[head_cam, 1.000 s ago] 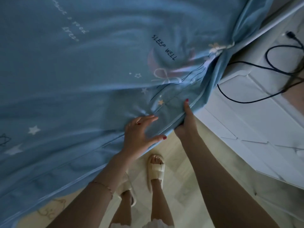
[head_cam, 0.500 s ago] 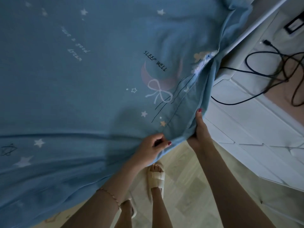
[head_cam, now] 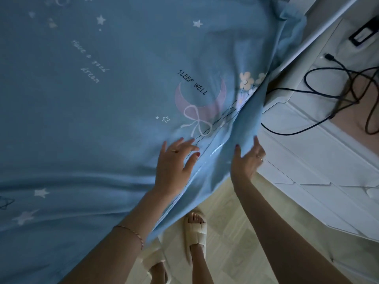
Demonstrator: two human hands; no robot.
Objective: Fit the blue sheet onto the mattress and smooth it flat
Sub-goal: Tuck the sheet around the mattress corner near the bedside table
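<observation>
One head-worn view looks steeply down — blue sheet (head_cam: 102, 119) fills the left, floor (head_cam: 231, 232) at bottom centre.

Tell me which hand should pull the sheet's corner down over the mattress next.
Probably the right hand: it already meets the hanging corner fold of the sheet. The left hand lies flat, fingers spread, on top.

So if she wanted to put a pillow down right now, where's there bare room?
The sheet lies bare left of the left hand, up past the "SLEEP WELL" print. The corner is crowded: both hands, the right hand at the hanging fold. The cabinet top carries cables.
</observation>
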